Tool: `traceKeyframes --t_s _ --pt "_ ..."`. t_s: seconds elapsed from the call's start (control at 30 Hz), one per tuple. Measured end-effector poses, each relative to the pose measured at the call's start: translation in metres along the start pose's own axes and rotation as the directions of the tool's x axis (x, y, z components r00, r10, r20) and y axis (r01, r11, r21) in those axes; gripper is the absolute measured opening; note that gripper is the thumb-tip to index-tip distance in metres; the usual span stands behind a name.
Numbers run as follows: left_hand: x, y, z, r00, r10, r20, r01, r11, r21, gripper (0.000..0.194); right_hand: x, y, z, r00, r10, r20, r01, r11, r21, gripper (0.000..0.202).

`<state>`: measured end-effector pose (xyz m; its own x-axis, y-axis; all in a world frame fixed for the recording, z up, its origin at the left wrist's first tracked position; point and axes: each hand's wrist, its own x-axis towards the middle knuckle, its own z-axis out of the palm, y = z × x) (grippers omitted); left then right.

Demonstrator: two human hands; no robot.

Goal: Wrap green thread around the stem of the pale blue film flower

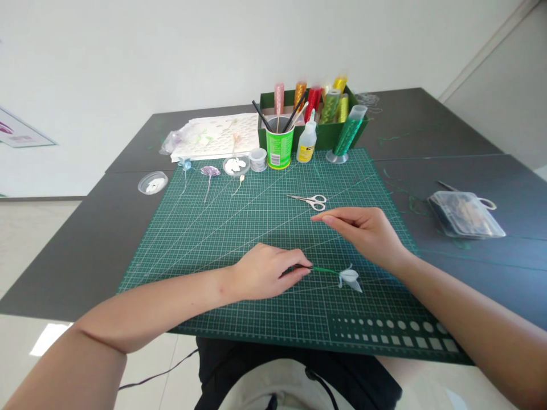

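Note:
My left hand (273, 272) is closed in a pinch on the stem of an artificial flower, low over the green cutting mat (222, 228). The flower (350, 277) has pale white petals and points right. Bright green covers the visible stem; a dark, thin length shows between my fingers. Above and right of the flower, my right hand (363, 228) is raised with thumb and forefinger pinched together. Anything fine between those fingertips is too small to make out. Small scissors (310, 201) with white handles lie just beyond my right fingertips.
A green box (267, 102) of coloured thread spools stands behind a green cup (280, 149), glue bottle (306, 142) and green spool (350, 131). Finished flowers (209, 172) and dishes of white pieces (236, 165) lie far left. A plastic case (465, 213) sits right.

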<state>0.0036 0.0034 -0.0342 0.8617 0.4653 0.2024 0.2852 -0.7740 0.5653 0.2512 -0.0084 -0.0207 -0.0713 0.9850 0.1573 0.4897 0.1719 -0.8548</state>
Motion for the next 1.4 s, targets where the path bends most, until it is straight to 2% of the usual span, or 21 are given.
traceKeyframes --t_s 0.13,0.23,0.47,0.8,1.0,1.1,1.2,1.3,1.4 --pt "0.001 0.0 0.0 1.0 -0.011 0.003 0.011 1.0 -0.007 0.016 -0.005 -0.003 -0.003 0.997 -0.048 -0.062 0.045 0.998 -0.044 0.023" --pt "0.001 -0.001 0.0 1.0 -0.001 -0.008 0.001 1.0 0.017 0.018 -0.006 -0.005 -0.003 0.997 -0.045 -0.063 0.041 0.997 -0.065 0.024" --pt "-0.002 -0.001 0.001 0.997 0.056 -0.051 -0.053 0.997 0.057 0.022 0.001 -0.002 0.003 0.998 0.018 0.057 -0.016 0.999 -0.032 0.025" --pt "-0.003 -0.004 0.004 0.982 0.128 -0.142 -0.112 0.987 0.12 0.026 0.002 0.008 0.009 0.984 0.009 0.18 -0.002 0.999 -0.037 0.029" --pt "-0.004 -0.005 0.004 0.972 0.118 -0.204 -0.098 0.99 0.104 0.022 0.003 0.012 0.01 0.976 -0.003 0.22 0.025 0.995 -0.097 0.031" --pt "-0.003 -0.003 0.003 0.96 0.047 -0.277 -0.037 0.999 0.04 0.02 0.003 0.015 0.01 0.97 0.007 0.244 0.02 0.994 -0.11 0.032" --pt "0.002 -0.003 0.002 0.923 -0.135 -0.36 0.079 0.983 -0.166 0.017 0.003 0.016 0.01 0.967 0.013 0.254 0.019 0.992 -0.122 0.033" --pt "0.008 -0.006 0.0 0.875 -0.337 -0.348 0.165 0.883 -0.439 0.02 0.003 0.015 0.009 0.972 0.004 0.233 0.03 0.99 -0.139 0.036" --pt "0.013 -0.012 -0.003 0.83 -0.484 -0.279 0.209 0.732 -0.648 0.02 0.004 0.012 0.008 0.975 0.013 0.222 0.017 0.991 -0.13 0.036"
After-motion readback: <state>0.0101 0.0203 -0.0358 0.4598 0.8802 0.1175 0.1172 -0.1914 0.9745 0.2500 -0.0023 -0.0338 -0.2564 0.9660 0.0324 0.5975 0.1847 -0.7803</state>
